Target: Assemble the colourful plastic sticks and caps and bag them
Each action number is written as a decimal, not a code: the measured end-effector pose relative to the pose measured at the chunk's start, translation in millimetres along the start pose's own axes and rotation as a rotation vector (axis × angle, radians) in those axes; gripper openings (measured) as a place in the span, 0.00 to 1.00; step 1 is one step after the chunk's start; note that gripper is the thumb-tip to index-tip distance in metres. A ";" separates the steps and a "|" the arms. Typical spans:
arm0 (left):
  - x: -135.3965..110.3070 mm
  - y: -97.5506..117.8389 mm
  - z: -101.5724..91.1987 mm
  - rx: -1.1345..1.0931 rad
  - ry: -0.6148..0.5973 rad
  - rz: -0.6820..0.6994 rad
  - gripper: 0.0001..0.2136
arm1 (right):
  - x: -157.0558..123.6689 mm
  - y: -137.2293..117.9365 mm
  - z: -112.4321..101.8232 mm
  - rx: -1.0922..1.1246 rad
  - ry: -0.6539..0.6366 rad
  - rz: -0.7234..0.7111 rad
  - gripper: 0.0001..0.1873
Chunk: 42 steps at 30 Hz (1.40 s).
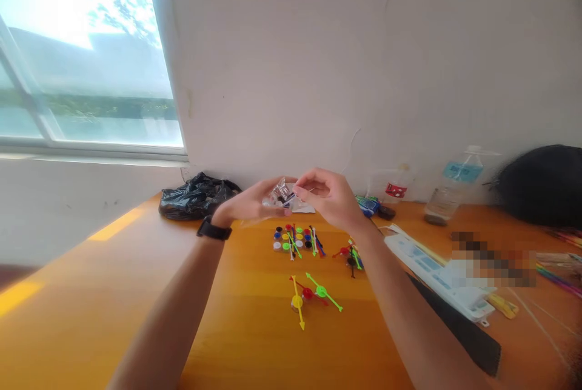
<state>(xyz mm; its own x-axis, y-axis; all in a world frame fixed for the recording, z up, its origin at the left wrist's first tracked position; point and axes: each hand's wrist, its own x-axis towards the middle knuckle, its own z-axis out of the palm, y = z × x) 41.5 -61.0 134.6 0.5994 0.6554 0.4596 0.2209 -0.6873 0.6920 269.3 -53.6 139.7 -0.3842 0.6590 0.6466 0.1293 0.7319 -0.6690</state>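
Note:
My left hand [252,201], with a black band on its wrist, is closed around a small clear plastic bag [278,197] with dark and white pieces inside. Thumb and fingers of my right hand [330,197] pinch at the bag's right side; the fingertips partly hide the grip. Below the hands lie rows of small coloured discs [285,237] with several arrow pointers among them. Nearer to me are a yellow arrow spinner [297,302], a red arrow spinner [308,293] and a green arrow spinner [321,292]. More spinner pieces [351,255] lie beside my right forearm.
A black plastic bag [195,196] sits at the back left of the wooden table [150,293]. To the right are a white power strip [436,272], a dark flat strip [459,326], a clear water bottle [454,187], a red-labelled bottle [396,188] and a black rounded object [543,184].

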 end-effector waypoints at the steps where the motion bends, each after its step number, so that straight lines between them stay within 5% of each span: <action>1: 0.2 -1.2 0.0 0.003 0.004 -0.008 0.31 | -0.2 -1.8 -1.4 -0.023 -0.011 -0.008 0.11; 8: 1.4 -17.6 -2.6 -0.071 0.036 -0.092 0.32 | -2.4 -11.4 -17.8 -0.161 0.049 -0.022 0.13; 10: 1.3 -21.7 -3.5 -0.173 0.062 -0.109 0.33 | -4.4 -9.6 -26.3 -0.267 -0.030 0.026 0.15; 12: 1.3 -26.7 -3.6 -0.300 0.101 -0.105 0.33 | -6.8 -3.1 -32.9 -0.399 -0.232 0.124 0.16; 17: 4.0 -41.7 5.0 -0.901 0.257 0.027 0.36 | -11.5 37.8 -13.6 -0.621 -1.045 0.577 0.24; 20: 8.5 -44.3 13.4 -1.136 0.361 0.039 0.36 | -16.2 65.2 20.8 -0.733 -1.254 0.870 0.32; 22: 11.6 -43.1 17.2 -1.204 0.394 -0.008 0.32 | -20.4 75.6 42.6 -0.803 -1.341 0.918 0.32; 28: 15.0 -40.9 16.7 -1.297 0.426 -0.042 0.23 | -30.5 75.5 72.1 -0.792 -1.437 0.861 0.30; 35: 13.3 -47.4 11.3 -1.259 0.489 -0.079 0.22 | -33.7 89.2 78.4 -0.635 -1.529 0.882 0.21; 42: 11.6 -47.2 7.5 -1.223 0.486 -0.099 0.23 | -33.2 92.4 77.8 -0.570 -1.545 0.741 0.13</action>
<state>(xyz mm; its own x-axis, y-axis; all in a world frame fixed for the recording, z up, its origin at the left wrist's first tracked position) 43.8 -23.3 103.1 0.2290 0.9072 0.3529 -0.7394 -0.0736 0.6692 222.9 -21.4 27.9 -0.4775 0.3462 -0.8075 0.7883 0.5747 -0.2198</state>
